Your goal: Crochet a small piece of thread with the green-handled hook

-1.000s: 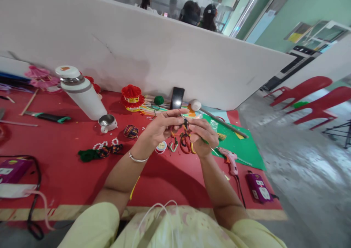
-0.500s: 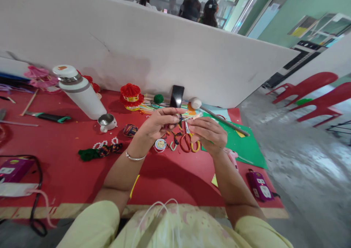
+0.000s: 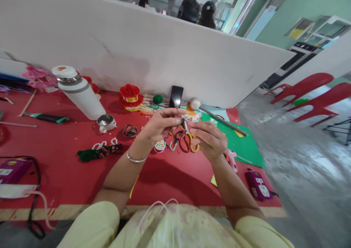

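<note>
My left hand (image 3: 161,124) is closed in a pinch on a small piece of dark multicoloured yarn (image 3: 182,122), which shows at its fingertips. Just to the right, my right hand (image 3: 210,136) has its fingers bent together, and what they hold, if anything, is too small to make out. Below and between both hands lie scissors (image 3: 194,145) with red and yellow handles. A round spool (image 3: 159,145) and a pale green hook-shaped piece (image 3: 173,146) rest beside them, near loose dark yarn. Left of my left hand sits a multicoloured yarn ball (image 3: 129,130).
A white flask (image 3: 82,96) and a metal cup (image 3: 106,122) stand left on the red table (image 3: 164,182). A phone (image 3: 176,96) leans against the white partition (image 3: 170,54). A pink glue gun (image 3: 231,159) and purple power box (image 3: 258,185) lie right. A cutter (image 3: 46,117) lies far left.
My right hand has shifted slightly down and away from the left fingertips. The clear or whitish bit beside its fingers no longer shows there. My left hand keeps its pinch on the yarn.
</note>
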Tool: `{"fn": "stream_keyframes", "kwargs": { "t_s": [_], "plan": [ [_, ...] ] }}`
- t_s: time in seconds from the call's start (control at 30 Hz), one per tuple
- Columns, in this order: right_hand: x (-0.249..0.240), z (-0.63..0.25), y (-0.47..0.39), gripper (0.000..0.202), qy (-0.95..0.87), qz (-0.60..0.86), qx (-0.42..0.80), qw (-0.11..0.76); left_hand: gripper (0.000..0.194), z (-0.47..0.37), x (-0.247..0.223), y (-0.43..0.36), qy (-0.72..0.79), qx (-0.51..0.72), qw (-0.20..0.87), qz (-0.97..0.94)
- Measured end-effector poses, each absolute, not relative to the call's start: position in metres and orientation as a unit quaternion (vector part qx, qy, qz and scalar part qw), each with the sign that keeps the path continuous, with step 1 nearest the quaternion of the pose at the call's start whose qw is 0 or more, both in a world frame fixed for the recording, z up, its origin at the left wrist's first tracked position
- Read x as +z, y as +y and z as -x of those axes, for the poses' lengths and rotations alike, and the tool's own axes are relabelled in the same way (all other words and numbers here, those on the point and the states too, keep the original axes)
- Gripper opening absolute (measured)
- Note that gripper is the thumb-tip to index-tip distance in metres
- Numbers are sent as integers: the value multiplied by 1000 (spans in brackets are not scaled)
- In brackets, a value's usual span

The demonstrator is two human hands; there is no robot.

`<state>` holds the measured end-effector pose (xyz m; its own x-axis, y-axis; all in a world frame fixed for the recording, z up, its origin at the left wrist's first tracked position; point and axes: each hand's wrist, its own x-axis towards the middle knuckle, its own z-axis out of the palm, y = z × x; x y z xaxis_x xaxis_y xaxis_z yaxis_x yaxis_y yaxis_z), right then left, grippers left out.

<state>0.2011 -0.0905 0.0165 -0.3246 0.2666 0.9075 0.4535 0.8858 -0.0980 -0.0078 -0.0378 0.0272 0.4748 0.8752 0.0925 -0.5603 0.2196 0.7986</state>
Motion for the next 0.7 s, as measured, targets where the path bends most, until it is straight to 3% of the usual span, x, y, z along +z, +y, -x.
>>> {"fn": "stream_keyframes", "kwargs": {
  "t_s": [0.4, 0.7],
  "plan": [
    [-3, -172, -88, 29, -730, 243, -95, 632, 31, 8, 30, -43, 181, 508, 742, -399],
    [-15, -170, -85, 33, -714, 277, -144, 626, 36, 1, 30, -47, 203, 529, 727, -388]
  ]
}}
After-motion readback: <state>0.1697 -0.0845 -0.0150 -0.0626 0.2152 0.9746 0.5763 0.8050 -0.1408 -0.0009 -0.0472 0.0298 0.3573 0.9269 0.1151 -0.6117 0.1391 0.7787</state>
